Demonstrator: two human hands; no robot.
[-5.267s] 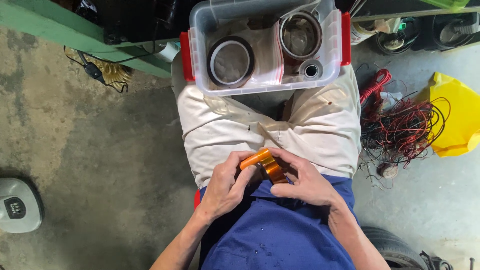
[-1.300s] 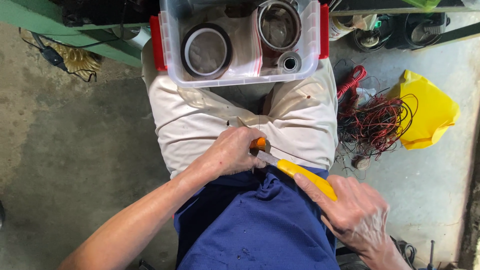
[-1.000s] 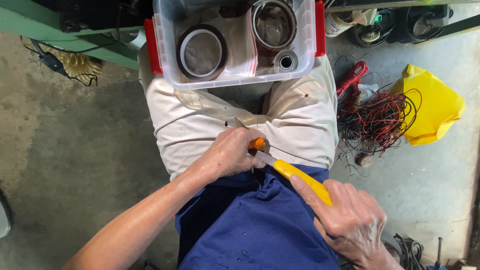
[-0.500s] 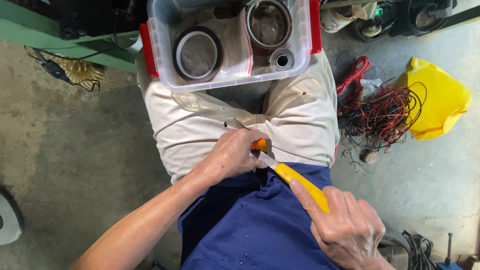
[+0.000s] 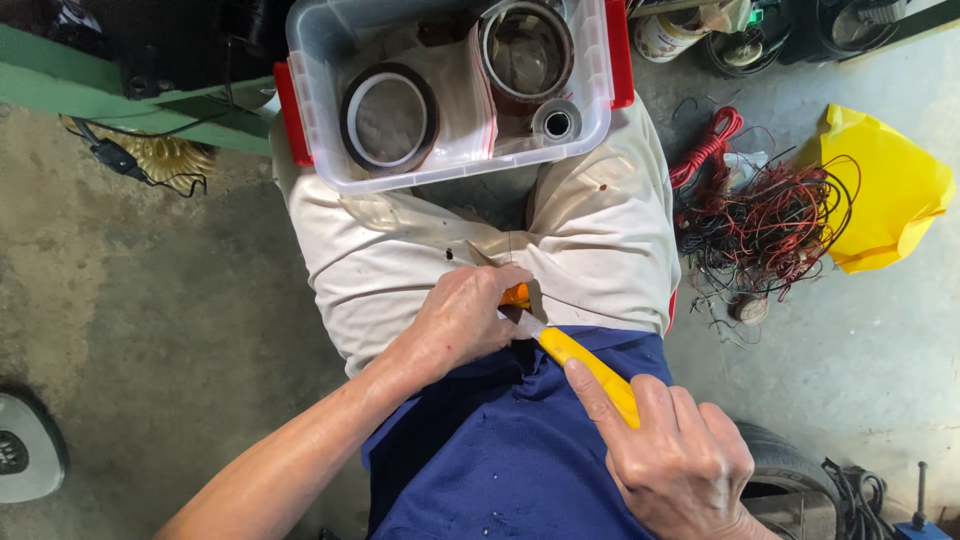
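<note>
Hands are meeting low in the lap of a seated person wearing pale trousers (image 5: 600, 250) and a blue shirt (image 5: 500, 450). The left hand (image 5: 465, 320) is curling tightly around a small orange piece (image 5: 516, 294), of which only a tip is showing past the thumb, so its shape is hard to tell. The right hand (image 5: 680, 460) is closing around the near end of a yellow-handled knife (image 5: 590, 372), forefinger stretching along the handle, and is pointing the short blade up and left until it is touching or just beside the orange piece. The work appears to be in the middle of a cut or scrape: the blade is at the piece, but no shavings or separated parts are showing, so how much is done and how much is left cannot be judged. Farther away, a clear plastic box (image 5: 330, 170) with red clips is resting on the knees; inside it a dark roll of tape (image 5: 388, 118) is lying to the left, a wider roll (image 5: 525, 50) to the right, and a small spool (image 5: 556, 122) just near that. To the right, on the concrete floor (image 5: 130, 290), a tangle of red and black wires (image 5: 770, 225) is sitting beside a yellow bag (image 5: 885, 190). A green bench edge (image 5: 90, 95) is crossing the far left corner.
</note>
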